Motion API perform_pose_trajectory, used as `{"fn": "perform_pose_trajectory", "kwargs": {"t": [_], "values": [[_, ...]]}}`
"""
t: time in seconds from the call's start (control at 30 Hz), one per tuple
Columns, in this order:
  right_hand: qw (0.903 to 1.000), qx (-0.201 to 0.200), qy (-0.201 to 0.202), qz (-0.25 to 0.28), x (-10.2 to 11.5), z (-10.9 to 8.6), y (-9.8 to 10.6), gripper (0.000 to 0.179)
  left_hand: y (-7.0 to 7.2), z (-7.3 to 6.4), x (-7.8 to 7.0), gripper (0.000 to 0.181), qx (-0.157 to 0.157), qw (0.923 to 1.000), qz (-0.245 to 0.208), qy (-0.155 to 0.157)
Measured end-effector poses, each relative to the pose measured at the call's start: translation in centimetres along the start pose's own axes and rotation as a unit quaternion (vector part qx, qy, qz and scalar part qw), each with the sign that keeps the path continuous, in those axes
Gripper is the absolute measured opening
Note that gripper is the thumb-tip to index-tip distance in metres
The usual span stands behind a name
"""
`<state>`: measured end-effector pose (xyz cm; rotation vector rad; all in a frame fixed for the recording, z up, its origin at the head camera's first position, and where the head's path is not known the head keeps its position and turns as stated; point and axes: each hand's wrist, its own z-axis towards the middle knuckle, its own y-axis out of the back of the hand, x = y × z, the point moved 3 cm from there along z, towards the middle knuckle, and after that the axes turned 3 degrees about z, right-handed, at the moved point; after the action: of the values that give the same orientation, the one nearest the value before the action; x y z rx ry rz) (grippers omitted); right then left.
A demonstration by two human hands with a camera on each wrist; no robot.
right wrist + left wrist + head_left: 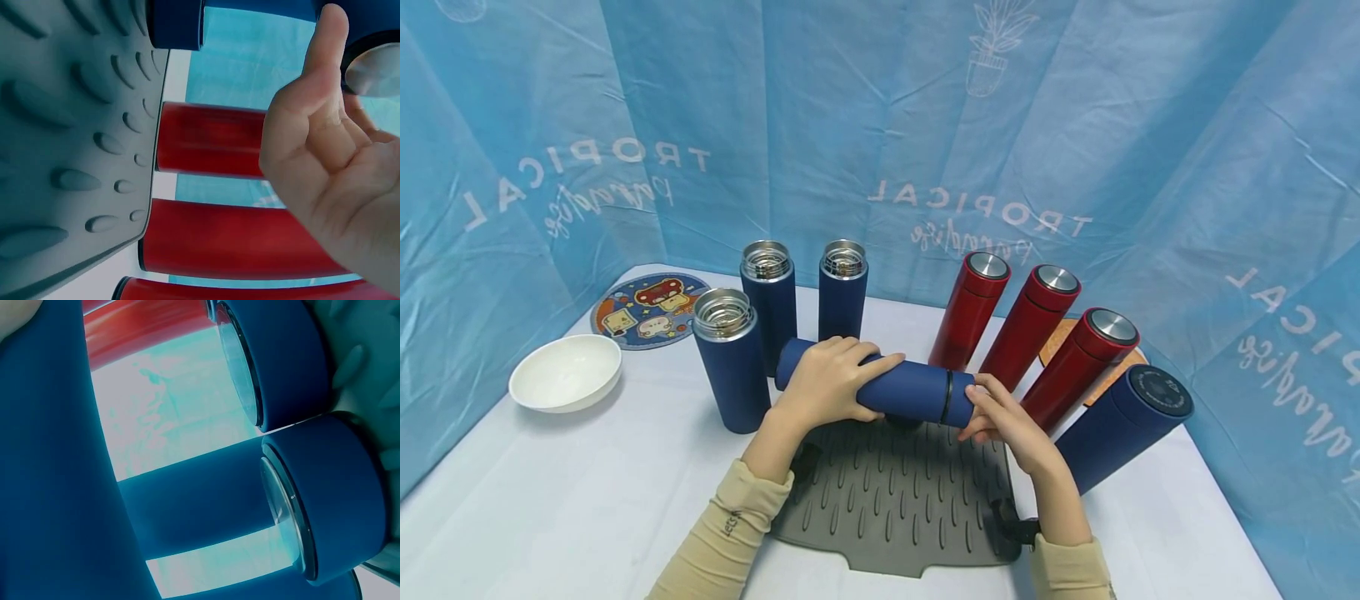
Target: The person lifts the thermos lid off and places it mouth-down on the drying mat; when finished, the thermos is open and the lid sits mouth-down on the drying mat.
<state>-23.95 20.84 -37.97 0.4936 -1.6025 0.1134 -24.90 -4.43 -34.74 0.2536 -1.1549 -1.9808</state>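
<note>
A navy blue vacuum flask (913,388) lies nearly level in the air above a grey ridged mat (880,508). My left hand (831,379) grips its body from above, near the left end. At the other end, the thumb and fingers of my right hand (1003,417) hold the lid (960,400), past a dark seam. Two loose blue lids (337,494) rest on the mat in the left wrist view. From the right wrist, my right hand (337,144) shows with its thumb against the blue lid.
Several uncapped blue flasks (730,367) stand behind and left of the mat. Three red flasks (970,312) and a capped blue flask (1120,429) stand on the right. A white bowl (567,375) and a round patterned mat (651,310) lie at left.
</note>
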Motion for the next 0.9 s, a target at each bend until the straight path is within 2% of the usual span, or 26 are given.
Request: {"fn": "perform_pose_trajectory", "kwargs": {"t": [0.4,0.47,0.6,0.7,0.9], "values": [[0.9967,0.023,0.076,0.021,0.0,-0.27,0.33,0.062,-0.13,-0.06,0.08,0.08,-0.002,1.0,-0.002,0.002],[0.9973,0.022,0.068,0.019,0.05,-0.26,0.32,0.062,-0.11,-0.06,0.11,0.08,-0.002,1.0,-0.002,0.002],[0.9997,0.0,0.023,0.012,0.12,-0.18,0.18,0.052,-0.06,-0.04,0.14,0.08,-0.002,1.0,-0.002,0.002],[0.9999,-0.013,-0.005,-0.001,0.14,-0.1,-0.06,0.051,-0.05,-0.03,0.12,0.08,-0.001,1.0,0.0,0.0],[0.9999,-0.008,-0.006,-0.01,0.09,-0.03,-0.1,0.046,-0.06,-0.01,0.08,0.08,-0.001,1.0,-0.003,-0.001]]}}
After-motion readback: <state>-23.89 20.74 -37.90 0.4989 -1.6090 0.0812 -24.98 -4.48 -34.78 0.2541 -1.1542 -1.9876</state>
